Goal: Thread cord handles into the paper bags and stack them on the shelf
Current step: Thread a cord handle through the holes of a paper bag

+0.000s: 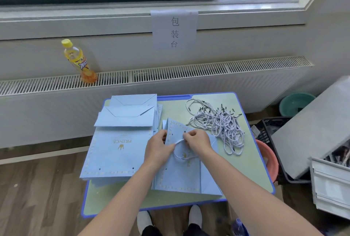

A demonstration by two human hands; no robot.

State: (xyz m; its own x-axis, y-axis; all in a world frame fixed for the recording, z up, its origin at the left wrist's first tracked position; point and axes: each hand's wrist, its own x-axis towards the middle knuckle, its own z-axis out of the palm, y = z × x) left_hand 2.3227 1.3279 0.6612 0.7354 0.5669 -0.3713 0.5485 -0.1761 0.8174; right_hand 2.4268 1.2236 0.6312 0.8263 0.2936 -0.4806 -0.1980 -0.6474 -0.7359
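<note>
A flat light-blue paper bag (181,177) lies on the small table (246,163) in front of me, its open top edge lifted. My left hand (158,149) grips that top edge near a punched hole. My right hand (197,141) pinches a white twisted cord (178,155) at the bag's top; the cord loops down over the bag's face. A pile of loose cords (219,124) with black tips lies to the right. A stack of flat blue bags (121,141) sits to the left.
A yellow drink bottle (78,61) stands on the radiator ledge (170,73) behind the table. Right of the table are an orange basin (269,158), a black crate (272,131), a green basin (295,103) and a white drawer unit (329,184).
</note>
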